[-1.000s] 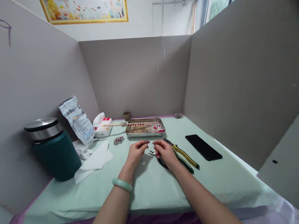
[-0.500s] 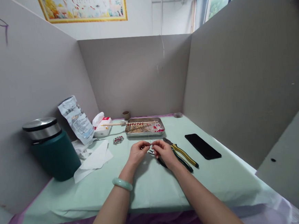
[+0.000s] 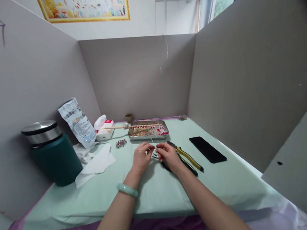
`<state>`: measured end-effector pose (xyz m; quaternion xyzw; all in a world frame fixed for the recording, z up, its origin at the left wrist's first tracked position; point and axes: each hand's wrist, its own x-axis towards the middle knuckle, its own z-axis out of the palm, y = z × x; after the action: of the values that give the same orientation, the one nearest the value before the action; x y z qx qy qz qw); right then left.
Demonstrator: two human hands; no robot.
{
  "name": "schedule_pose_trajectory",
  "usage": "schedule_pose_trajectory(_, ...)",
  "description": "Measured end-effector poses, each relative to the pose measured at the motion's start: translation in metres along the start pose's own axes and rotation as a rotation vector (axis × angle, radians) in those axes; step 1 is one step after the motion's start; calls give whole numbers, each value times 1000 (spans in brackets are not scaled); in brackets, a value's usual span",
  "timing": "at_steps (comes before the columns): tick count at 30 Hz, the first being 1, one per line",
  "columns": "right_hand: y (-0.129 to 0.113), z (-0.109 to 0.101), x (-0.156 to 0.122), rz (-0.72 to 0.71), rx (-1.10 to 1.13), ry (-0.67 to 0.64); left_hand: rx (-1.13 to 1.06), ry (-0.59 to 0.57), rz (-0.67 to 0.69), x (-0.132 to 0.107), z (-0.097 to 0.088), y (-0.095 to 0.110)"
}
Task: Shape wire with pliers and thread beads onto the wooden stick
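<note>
My left hand and my right hand meet fingertip to fingertip over the pale green table cover. Both pinch a very thin pale thread or wire that sticks up between them. What exactly sits at the fingertips is too small to name. A jade-green bangle circles my left wrist. Right behind my right hand lie yellow-handled pliers and a dark-handled tool. Beyond the hands stands a metal tray of small gold and red beads.
A stick threaded with red beads rests on the tray's rim. A beaded cluster, white paper sheets, a foil pouch, a tissue box and a dark green canister sit left. A black phone lies right. Grey partitions enclose the table.
My two hands have come together from slightly apart, fingertips now touching, and the thin thread now shows sticking up between them. The view has tilted slightly.
</note>
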<state>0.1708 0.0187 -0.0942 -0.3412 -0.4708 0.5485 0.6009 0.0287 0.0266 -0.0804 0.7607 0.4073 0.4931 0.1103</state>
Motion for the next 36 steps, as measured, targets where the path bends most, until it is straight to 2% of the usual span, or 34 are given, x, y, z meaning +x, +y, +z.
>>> schedule_pose_trajectory(4,-1,-1,0,13,25,-9,76,29,77,0,1,0)
schedule_pose_trajectory(12,-5,-4,-2,111,223,-83,37,73,165,0,2,0)
schedule_pose_trajectory(18,-6,-6,-1,198,350,-145,36,72,189,0,1,4)
schedule_pose_trajectory(28,-6,-6,-2,224,405,-181,48,76,205,0,2,5)
schedule_pose_trajectory(36,-3,-10,0,294,535,-237,98,79,256,0,3,6)
